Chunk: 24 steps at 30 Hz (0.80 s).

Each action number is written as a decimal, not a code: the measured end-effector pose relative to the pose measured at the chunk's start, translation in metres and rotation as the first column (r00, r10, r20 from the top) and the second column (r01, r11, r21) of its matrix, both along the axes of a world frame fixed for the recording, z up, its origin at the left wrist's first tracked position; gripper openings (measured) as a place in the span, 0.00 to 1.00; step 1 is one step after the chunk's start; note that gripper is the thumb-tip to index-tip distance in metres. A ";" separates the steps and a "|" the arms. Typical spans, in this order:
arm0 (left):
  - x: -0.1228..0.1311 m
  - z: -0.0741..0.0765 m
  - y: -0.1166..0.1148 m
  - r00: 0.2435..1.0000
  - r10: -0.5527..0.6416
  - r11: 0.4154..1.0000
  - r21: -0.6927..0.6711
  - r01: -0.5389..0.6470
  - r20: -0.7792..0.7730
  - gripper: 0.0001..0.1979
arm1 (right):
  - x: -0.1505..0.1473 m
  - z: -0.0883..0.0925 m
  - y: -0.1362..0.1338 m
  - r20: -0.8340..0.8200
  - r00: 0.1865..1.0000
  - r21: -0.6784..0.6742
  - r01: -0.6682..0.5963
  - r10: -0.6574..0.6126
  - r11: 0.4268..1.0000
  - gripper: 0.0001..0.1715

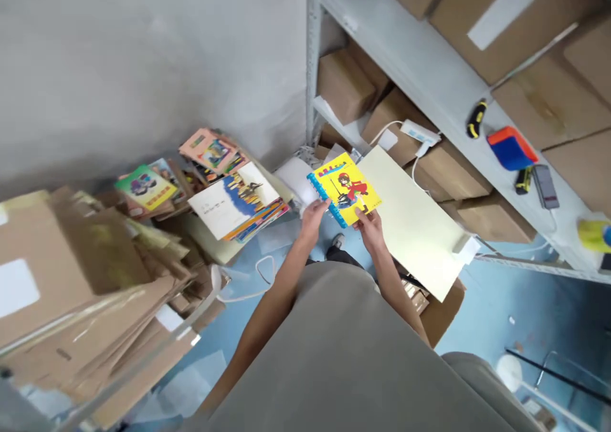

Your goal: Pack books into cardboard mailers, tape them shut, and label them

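A yellow picture book (351, 187) with a blue spine and a red-clothed cartoon figure on its cover is held up in front of my body. My left hand (314, 219) grips its lower left corner by the spine. At the bottom right edge, my right hand (370, 227) pinches the book with the thumb on the cover. Behind and to the right of it lies a pale tabletop (410, 222). Off to the left, a white-covered book (236, 200) tops a stack of books.
More book piles, one under a pink-covered book (210, 149), stand against the wall. Cardboard boxes (42, 247) and flattened cartons crowd the left. A metal shelf (382, 44) on the right carries boxes, a power strip (420, 133) and a yellow-black cutter (476, 119).
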State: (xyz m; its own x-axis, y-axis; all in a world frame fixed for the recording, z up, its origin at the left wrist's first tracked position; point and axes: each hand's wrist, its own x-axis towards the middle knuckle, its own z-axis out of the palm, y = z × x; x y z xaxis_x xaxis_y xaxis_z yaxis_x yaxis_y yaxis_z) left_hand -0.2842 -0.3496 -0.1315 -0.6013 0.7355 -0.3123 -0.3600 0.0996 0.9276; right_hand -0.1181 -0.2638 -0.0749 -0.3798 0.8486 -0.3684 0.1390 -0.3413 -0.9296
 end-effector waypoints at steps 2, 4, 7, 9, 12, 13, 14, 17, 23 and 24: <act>0.029 0.012 0.029 0.976 -0.148 0.988 0.073 0.138 0.162 0.34 | 0.019 0.001 0.004 -0.026 0.994 0.027 0.104 -0.103 0.994 0.35; 0.051 0.022 0.056 0.956 -0.202 0.977 0.107 0.183 0.212 0.35 | 0.042 0.002 0.014 -0.022 0.989 0.029 0.148 -0.147 0.989 0.36; 0.070 0.032 0.093 0.949 -0.269 0.962 0.095 0.256 0.162 0.38 | 0.085 0.005 0.036 -0.003 0.978 0.029 0.210 -0.210 0.977 0.37; 0.077 0.035 0.115 0.937 -0.330 0.943 0.072 0.324 0.116 0.38 | 0.115 0.006 0.053 0.002 0.951 0.063 0.308 -0.309 0.949 0.37; 0.092 0.039 0.144 0.906 -0.412 0.911 0.079 0.405 0.096 0.36 | 0.154 0.003 0.073 0.018 0.908 0.113 0.413 -0.418 0.903 0.36; 0.099 0.040 0.152 0.899 -0.424 0.905 0.084 0.417 0.108 0.34 | 0.164 0.001 0.078 0.026 0.905 0.117 0.419 -0.425 0.900 0.37; 0.108 0.041 0.160 0.897 -0.424 0.905 0.085 0.416 0.126 0.34 | 0.172 -0.002 0.083 0.034 0.906 0.114 0.416 -0.422 0.902 0.37; 0.133 0.046 0.179 0.904 -0.390 0.921 0.053 0.387 0.176 0.35 | 0.192 -0.008 0.093 0.057 0.916 0.090 0.391 -0.397 0.916 0.40; 0.162 0.052 0.196 0.927 -0.375 0.924 -0.076 0.375 0.005 0.35 | 0.204 0.005 0.110 0.183 0.804 0.465 0.436 -0.566 0.770 0.35; 0.165 0.053 0.197 0.922 -0.382 0.922 -0.097 0.375 -0.066 0.34 | 0.199 0.009 0.111 0.173 0.815 0.484 0.419 -0.553 0.768 0.35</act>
